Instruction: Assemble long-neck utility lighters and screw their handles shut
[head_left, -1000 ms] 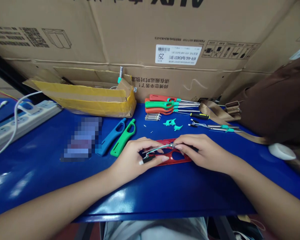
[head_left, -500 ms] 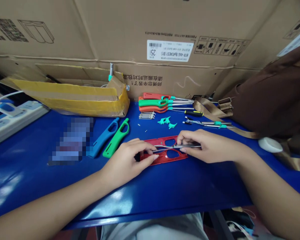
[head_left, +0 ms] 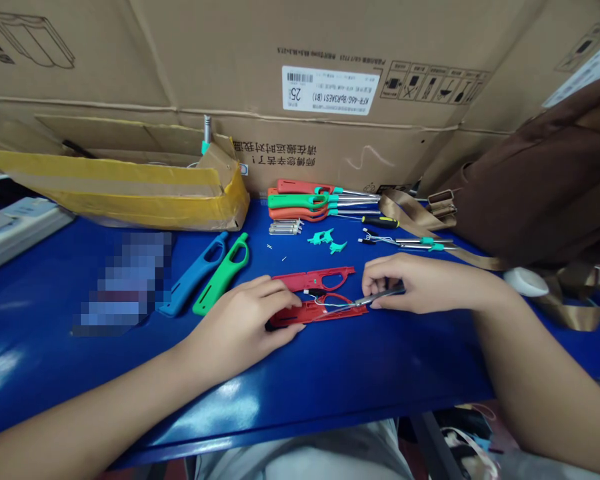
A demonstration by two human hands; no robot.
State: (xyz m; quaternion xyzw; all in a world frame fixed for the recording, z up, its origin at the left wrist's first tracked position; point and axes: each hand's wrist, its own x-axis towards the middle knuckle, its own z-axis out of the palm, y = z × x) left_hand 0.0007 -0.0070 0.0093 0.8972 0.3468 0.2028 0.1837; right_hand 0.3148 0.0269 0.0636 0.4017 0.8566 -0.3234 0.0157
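Two red plastic handle halves lie on the blue table: the far red shell [head_left: 314,277] and the near red shell [head_left: 325,310]. My left hand [head_left: 245,323] rests on the near shell's left end, fingers curled and pressing it down. My right hand [head_left: 417,283] pinches a thin metal tube [head_left: 380,297] with white wires, laid across the near shell's right end.
A blue handle [head_left: 195,273] and a green handle [head_left: 221,275] lie left. Assembled lighters [head_left: 305,202], small teal triggers [head_left: 327,240], a screwdriver [head_left: 380,222] and metal tubes [head_left: 420,244] sit behind. A yellow-taped box [head_left: 130,190], a brown bag [head_left: 545,180] and a power strip [head_left: 10,230] flank the table.
The two red shells have come apart, the near one shifting toward me. My right hand slid the metal tube down onto the near shell. The view has shifted right.
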